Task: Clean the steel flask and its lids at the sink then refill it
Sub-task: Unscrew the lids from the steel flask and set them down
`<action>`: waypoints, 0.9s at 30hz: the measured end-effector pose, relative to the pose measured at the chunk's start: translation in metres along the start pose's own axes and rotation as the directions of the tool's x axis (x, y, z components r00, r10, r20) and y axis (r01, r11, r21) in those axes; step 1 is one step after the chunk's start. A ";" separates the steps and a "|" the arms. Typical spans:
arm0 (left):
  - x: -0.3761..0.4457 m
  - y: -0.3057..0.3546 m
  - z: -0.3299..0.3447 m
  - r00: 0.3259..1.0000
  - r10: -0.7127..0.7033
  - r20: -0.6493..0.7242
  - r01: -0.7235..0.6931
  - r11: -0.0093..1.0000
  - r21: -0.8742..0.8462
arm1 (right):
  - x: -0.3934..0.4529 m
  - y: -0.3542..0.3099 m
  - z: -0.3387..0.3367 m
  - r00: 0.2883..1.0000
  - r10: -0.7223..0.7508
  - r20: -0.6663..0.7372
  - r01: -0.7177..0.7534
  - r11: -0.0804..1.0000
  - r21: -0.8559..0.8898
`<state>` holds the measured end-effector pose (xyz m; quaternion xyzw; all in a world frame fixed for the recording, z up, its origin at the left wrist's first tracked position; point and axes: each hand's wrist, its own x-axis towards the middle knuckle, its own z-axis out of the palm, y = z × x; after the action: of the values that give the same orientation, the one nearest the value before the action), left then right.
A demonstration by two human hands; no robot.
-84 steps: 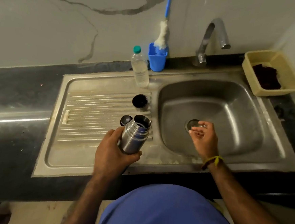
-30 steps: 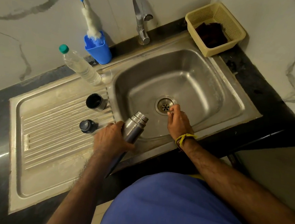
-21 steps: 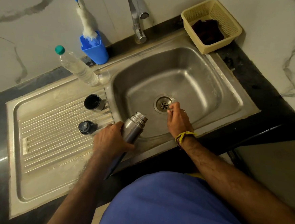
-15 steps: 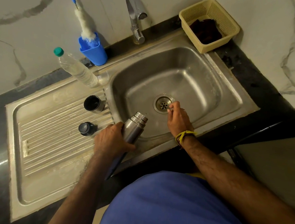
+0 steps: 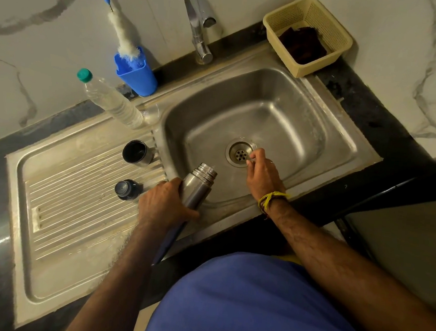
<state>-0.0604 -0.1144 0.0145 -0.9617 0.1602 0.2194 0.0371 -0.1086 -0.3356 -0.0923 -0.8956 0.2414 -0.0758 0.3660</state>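
On the drainboard [image 5: 60, 205] at the left stand two flask lids: the black stopper [image 5: 126, 190] nearer the front, and the steel cup lid [image 5: 136, 153] behind it, mouth up, close to the basin's left edge. Behind them a clear bottle [image 5: 112, 102] with a green cap stands at the back corner of the drainboard, and a blue holder [image 5: 136, 74] with a white brush [image 5: 124, 36] in it sits against the wall.

The left hand [image 5: 167, 204] grips the flask [image 5: 197, 187] round its body — fingers curled over the top, thumb along the near side. The flask is open, tilted with its threaded neck pointing into the basin [image 5: 281, 113] over the front left corner.

The tap [image 5: 197, 17] stands behind the basin, spout over it. The drain [image 5: 239, 153] lies in the basin floor, and the right hand [image 5: 263, 174] hangs just beside it, fingers loosely curled, fingertips near the drain's rim — whether it pinches anything I cannot tell. A yellow thread band [image 5: 271, 198] circles that wrist.

At the far right a yellow basket [image 5: 336, 41] on the counter holds a dark cloth [image 5: 303, 45].
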 end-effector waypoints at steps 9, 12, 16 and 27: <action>0.001 0.002 -0.003 0.999 -0.001 0.038 0.000 1.000 0.030 | 0.001 0.000 0.000 1.000 -0.003 0.017 0.003 1.000 0.019; 0.001 0.003 -0.006 0.999 -0.006 0.050 0.004 0.999 0.038 | 0.001 0.001 0.001 1.000 -0.006 0.015 0.006 1.000 0.021; 0.001 0.004 -0.010 0.998 -0.009 0.057 0.005 0.998 0.059 | 0.001 0.001 0.001 1.000 -0.013 0.008 0.012 1.000 0.027; 0.009 0.006 -0.022 0.999 -0.014 0.038 0.009 0.990 0.142 | 0.000 0.000 -0.001 1.000 -0.015 -0.003 0.015 0.999 0.044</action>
<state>-0.0458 -0.1257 0.0306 -0.9531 0.1691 0.2257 0.1097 -0.1088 -0.3359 -0.0917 -0.8889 0.2335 -0.0851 0.3849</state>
